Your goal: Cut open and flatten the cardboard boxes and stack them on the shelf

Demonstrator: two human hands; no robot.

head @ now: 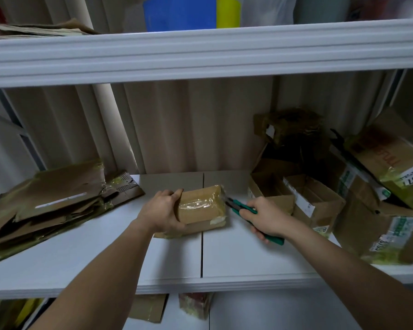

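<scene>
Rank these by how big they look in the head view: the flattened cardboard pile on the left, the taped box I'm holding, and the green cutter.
1. Flattened cardboard pile, clearly largest.
2. Taped box, held by the left hand.
3. Green cutter, partly hidden in the right hand.

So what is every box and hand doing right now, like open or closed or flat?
Small taped box: closed, tape still on, lying on the shelf.
Left hand: grips the small box's left end.
Right hand: holds the green cutter, tip at the box's right end.
Flattened cardboard pile: flat, stacked on the left.
Open box: top flaps open.
Boxes on the right: not flattened, heaped together.
</scene>
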